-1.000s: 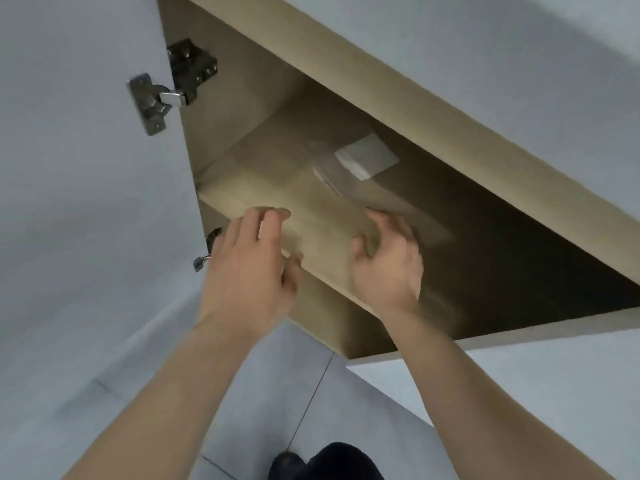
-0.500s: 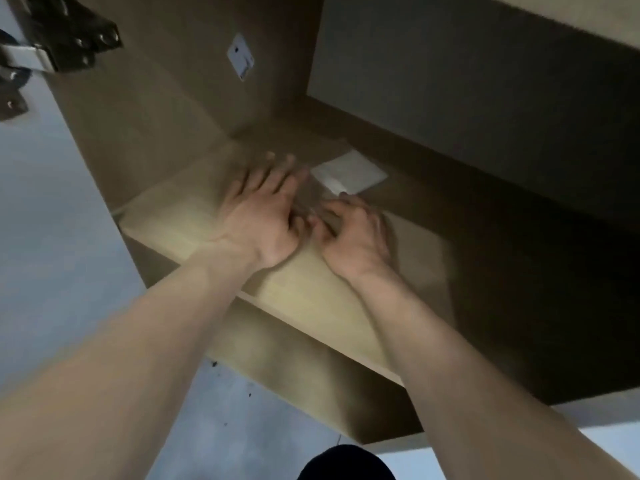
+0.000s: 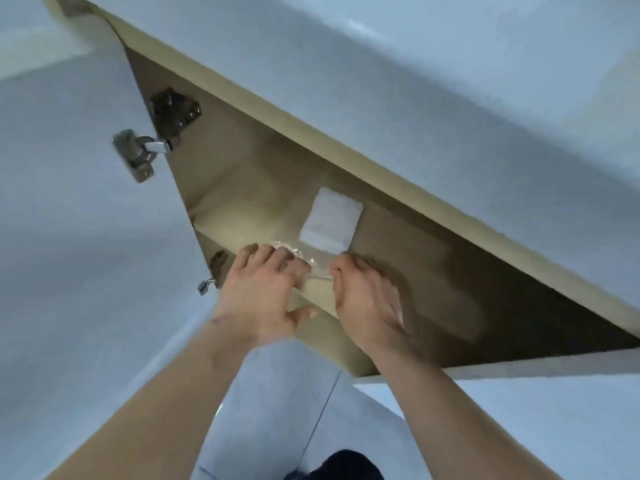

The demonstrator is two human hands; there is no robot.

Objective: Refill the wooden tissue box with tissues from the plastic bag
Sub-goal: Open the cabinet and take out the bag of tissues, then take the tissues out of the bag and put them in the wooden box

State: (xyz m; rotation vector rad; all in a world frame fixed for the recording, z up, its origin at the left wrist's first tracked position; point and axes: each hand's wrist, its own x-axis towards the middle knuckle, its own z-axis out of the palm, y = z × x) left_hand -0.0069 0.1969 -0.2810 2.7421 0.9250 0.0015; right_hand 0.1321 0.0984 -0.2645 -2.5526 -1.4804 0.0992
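Overhead, an open cabinet is seen from below, its door swung to the left on a metal hinge. Both arms are raised to the front edge of the wooden shelf. The left hand is laid over that edge, its fingers curled onto the crumpled rim of a clear plastic bag and its thumb tucked below the board. The right hand is closed on the same rim just beside it. A white stack of tissues is seen inside the bag, lying further back on the shelf. The wooden tissue box cannot be seen.
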